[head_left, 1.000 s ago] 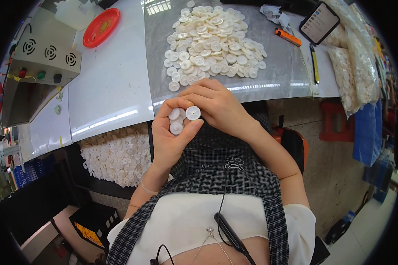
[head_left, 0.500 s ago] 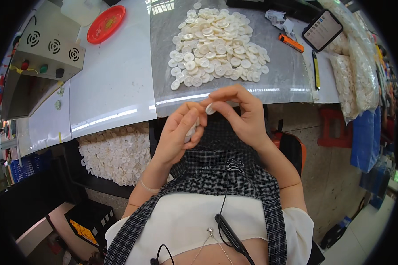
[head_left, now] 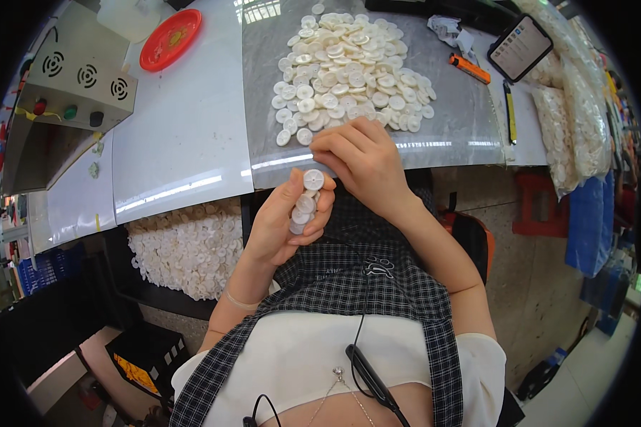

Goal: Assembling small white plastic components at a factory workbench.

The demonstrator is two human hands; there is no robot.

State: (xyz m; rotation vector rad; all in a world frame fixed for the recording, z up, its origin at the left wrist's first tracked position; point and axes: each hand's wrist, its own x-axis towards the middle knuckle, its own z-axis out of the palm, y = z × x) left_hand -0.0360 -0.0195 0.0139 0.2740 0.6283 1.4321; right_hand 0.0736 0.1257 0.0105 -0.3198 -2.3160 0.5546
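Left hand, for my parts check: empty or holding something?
Holding something: the left hand has several round white plastic discs between thumb and fingers.

The bench (head_left: 185,128) is lit brightly and rather evenly, while the space under its left side is dim. Long white glare lies along its front edge, and a barred reflection shines at the far side. Fine details of the white discs (head_left: 349,78) wash out; edges curve strongly into black corners

The bare left hand (head_left: 276,220) curls, palm turned right; the bare right hand (head_left: 370,162), farther, arches leftward, back upward.
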